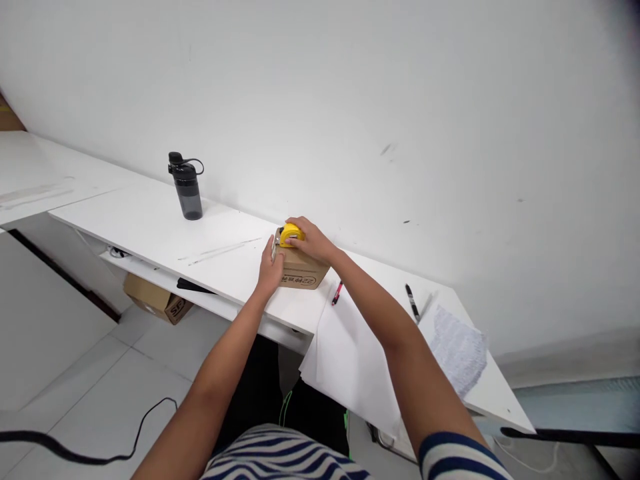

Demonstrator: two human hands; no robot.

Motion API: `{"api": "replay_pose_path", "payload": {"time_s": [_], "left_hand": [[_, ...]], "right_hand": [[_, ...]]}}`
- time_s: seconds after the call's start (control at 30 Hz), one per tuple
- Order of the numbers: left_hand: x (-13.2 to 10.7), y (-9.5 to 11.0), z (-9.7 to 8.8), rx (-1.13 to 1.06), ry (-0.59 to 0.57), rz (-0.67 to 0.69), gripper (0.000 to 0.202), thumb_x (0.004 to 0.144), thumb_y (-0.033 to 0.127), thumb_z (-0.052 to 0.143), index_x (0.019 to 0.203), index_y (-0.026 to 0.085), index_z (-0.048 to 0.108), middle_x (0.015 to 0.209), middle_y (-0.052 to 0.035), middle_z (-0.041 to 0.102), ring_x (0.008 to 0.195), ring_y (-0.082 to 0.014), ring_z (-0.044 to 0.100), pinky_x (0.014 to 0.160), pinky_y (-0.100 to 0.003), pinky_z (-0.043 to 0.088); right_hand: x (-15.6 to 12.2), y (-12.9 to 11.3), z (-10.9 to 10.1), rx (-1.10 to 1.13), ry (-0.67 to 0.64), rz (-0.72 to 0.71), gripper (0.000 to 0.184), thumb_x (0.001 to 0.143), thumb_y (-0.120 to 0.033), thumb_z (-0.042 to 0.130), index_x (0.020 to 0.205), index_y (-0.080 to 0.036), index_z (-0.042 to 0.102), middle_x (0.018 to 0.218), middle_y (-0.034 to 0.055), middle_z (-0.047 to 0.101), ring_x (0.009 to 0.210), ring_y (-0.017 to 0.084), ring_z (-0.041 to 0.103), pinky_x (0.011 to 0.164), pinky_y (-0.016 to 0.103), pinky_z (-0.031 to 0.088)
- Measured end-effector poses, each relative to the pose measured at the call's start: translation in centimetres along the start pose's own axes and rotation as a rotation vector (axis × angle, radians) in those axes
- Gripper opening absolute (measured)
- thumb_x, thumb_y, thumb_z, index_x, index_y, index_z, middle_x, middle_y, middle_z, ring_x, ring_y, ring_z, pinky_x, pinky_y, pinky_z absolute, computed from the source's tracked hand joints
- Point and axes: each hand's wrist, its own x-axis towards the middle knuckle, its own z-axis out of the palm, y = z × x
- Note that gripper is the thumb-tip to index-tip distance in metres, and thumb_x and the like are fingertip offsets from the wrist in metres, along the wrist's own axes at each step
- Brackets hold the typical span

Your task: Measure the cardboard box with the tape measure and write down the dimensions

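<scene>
A yellow tape measure rests on top of a small brown cardboard box with dark printing on its front. My right hand is closed around the tape measure from the right, fingers over its top. At the box's left end is my left hand, its thumb on the near side and its fingers along the left edge. A short pale strip, seemingly the tape's blade, shows between these fingers at the box edge. The left palm hides where the strip ends.
A dark shaker bottle stands left on the white desk. Right of the box lie a red pen, white paper sheets, a black marker and a crumpled printed sheet. Another carton sits below the desk. The wall borders the back.
</scene>
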Motion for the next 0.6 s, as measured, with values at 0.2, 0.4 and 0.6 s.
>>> {"api": "replay_pose_path", "payload": {"time_s": [0.2, 0.4, 0.6], "left_hand": [[0.0, 0.6, -0.5, 0.261, -0.029, 0.210, 0.046, 0.095, 0.030, 0.039, 0.139, 0.026, 0.053, 0.145, -0.0019, 0.052, 0.135, -0.0226, 0.046, 0.117, -0.039, 0.032], [0.3, 0.9, -0.8, 0.335, -0.041, 0.206, 0.048, 0.096, 0.033, 0.037, 0.141, 0.026, 0.050, 0.147, -0.0030, 0.050, 0.135, -0.0235, 0.045, 0.116, -0.040, 0.033], [0.9, 0.5, -0.8, 0.318, -0.061, 0.222, 0.049, 0.096, 0.036, 0.037, 0.143, 0.027, 0.047, 0.147, -0.0046, 0.048, 0.138, -0.0243, 0.042, 0.119, -0.043, 0.027]], "right_hand": [[-4.8, 3.5, -4.0, 0.020, 0.098, 0.079, 0.045, 0.077, -0.039, 0.067, 0.119, -0.025, 0.060, 0.117, 0.0070, 0.061, 0.105, 0.025, 0.057, 0.097, 0.044, 0.044], [-8.9, 6.3, -7.5, 0.196, 0.173, 0.356, 0.050, 0.067, -0.035, 0.072, 0.115, -0.025, 0.062, 0.115, 0.0054, 0.064, 0.100, 0.024, 0.061, 0.089, 0.042, 0.049], [-7.1, 4.9, -6.9, 0.259, 0.185, 0.322, 0.052, 0.067, -0.033, 0.071, 0.117, -0.024, 0.061, 0.119, 0.0053, 0.062, 0.102, 0.022, 0.060, 0.089, 0.040, 0.050]]}}
